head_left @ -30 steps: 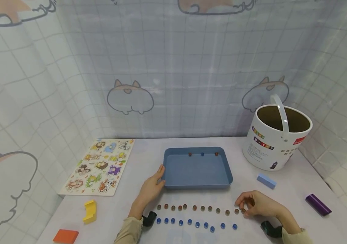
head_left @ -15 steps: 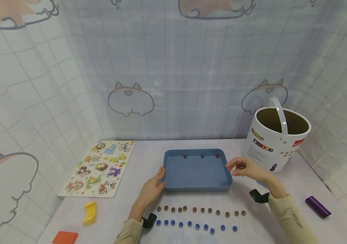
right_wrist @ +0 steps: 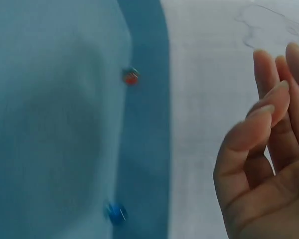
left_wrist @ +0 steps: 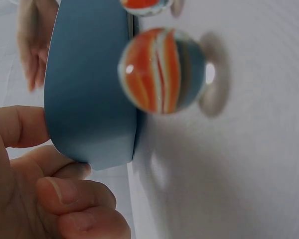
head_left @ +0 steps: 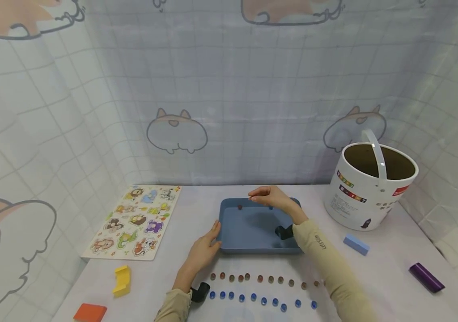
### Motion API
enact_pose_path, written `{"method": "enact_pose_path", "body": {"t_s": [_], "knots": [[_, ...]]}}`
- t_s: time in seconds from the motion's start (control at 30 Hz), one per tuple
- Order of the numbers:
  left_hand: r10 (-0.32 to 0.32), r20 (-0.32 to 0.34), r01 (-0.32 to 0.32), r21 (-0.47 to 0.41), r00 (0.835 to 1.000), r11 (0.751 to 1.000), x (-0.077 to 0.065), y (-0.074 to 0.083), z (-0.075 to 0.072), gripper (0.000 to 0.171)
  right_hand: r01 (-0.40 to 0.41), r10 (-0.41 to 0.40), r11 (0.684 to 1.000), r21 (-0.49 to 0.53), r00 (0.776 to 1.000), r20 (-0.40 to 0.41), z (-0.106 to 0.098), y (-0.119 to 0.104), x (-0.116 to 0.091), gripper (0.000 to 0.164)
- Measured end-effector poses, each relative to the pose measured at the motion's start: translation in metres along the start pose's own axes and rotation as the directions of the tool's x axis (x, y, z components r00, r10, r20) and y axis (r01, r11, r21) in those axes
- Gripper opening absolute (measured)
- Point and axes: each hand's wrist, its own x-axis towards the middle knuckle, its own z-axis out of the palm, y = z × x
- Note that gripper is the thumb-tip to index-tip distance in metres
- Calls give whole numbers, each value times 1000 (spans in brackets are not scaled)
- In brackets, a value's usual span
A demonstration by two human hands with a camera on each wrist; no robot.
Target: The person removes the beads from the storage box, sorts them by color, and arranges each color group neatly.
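Note:
My left hand (head_left: 202, 253) holds the near left corner of a shallow blue tray (left_wrist: 89, 74), thumb on the front wall and fingers round the side. My right hand (head_left: 271, 198) is over the tray's far rim, its thumb and fingers drawn close together; I cannot tell whether something small is between them. Under it, by the far wall inside the tray, are a red marble (right_wrist: 131, 76) and a blue marble (right_wrist: 116, 213). In front of the tray lies a row of reddish-brown marbles, one an orange-and-white swirled marble (left_wrist: 162, 72). Nearer me is a row of blue marbles (head_left: 253, 297).
At the back right stands a white bucket (head_left: 345, 201) with a handle. A light blue block (head_left: 356, 244) and a purple block (head_left: 426, 277) lie on the right. On the left are an animal puzzle board (head_left: 132, 228), a yellow block (head_left: 122, 281) and an orange block (head_left: 90, 312).
My right hand has gone from the right end of the marble row up and left over the tray's far side. A red marble in the tray has rolled left. My left hand stays.

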Motion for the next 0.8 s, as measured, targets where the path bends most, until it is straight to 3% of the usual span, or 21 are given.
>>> {"method": "enact_pose_path", "body": {"t_s": [0.13, 0.27, 0.37, 0.6, 0.8], "knots": [[1, -7, -1, -2, 1000, 1000, 0, 1, -1, 58, -54, 56, 998, 29, 995, -86, 24, 8, 26, 35], [-4, 2, 4, -12, 1000, 1000, -1, 2, -1, 58, -146, 152, 988, 42, 970, -189, 47, 18, 42, 30], [-1, 3, 1, -9, 1000, 1000, -1, 1, -1, 58, -183, 184, 983, 26, 958, -221, 62, 21, 52, 27], [5, 5, -5, -22, 1000, 1000, 0, -1, -1, 58, -180, 147, 980, -84, 941, -304, 87, 25, 66, 22], [7, 15, -7, -19, 1000, 1000, -1, -1, 0, 57, -172, 117, 973, -155, 942, -313, 99, 26, 67, 24]]}}
